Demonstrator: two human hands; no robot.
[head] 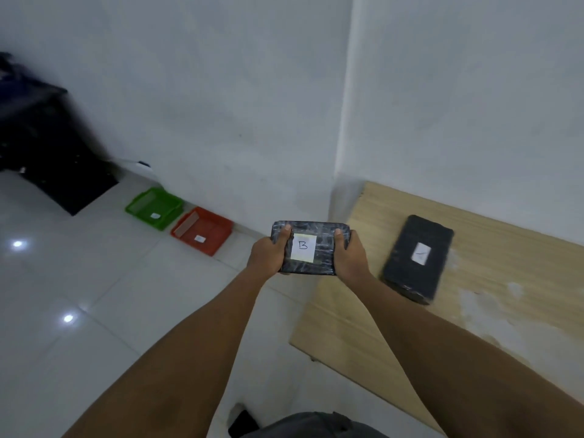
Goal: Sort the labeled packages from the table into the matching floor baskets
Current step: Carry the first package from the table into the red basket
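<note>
Both hands, left hand (268, 252) and right hand (350, 254), grip the ends of a black package (322, 248) labelled B, held above the floor beside the worktop (493, 305). Another package (417, 259) lies there; green basket (154, 207) and red basket (202, 230) sit by the wall.

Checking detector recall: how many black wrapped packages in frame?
2. The B-labelled package is held in both hands off the table's left edge; the second package lies on the wooden table. More may sit outside the frame.

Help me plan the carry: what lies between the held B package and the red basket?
Only bare white floor tile separates the B package from the red basket, as the head view shows.
</note>
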